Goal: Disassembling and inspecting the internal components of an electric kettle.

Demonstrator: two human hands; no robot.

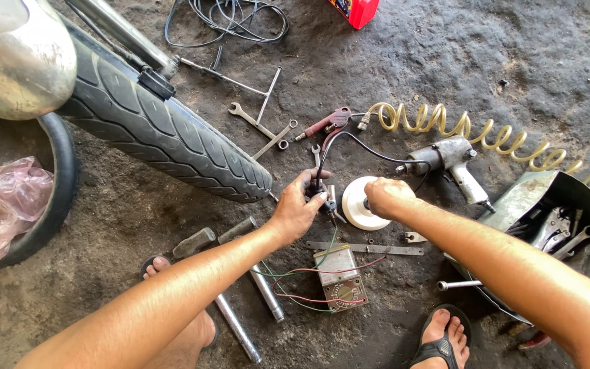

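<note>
A small black connector [322, 198] on rubbery cable is pinched by the left hand [296, 208]; a round white cap [358, 205] is touched by the fisted right hand [385, 197]

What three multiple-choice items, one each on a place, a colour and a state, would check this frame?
1. Where does the multimeter lie?
A. On the floor between the two forearms
B. On top of the tyre
C. Inside the metal tray

2. What colour is the coiled air hose?
A. Blue
B. Yellow
C. Black

3. What is the left hand doing?
A. Resting flat on the floor
B. Gripping a small black part with wires
C. Holding a hammer

Answers:
1 A, it sits on the ground below the hands.
2 B, the coils running from the air impact wrench are yellow.
3 B, its fingers close round the black part, while the right hand is fisted beside a white disc.
</note>
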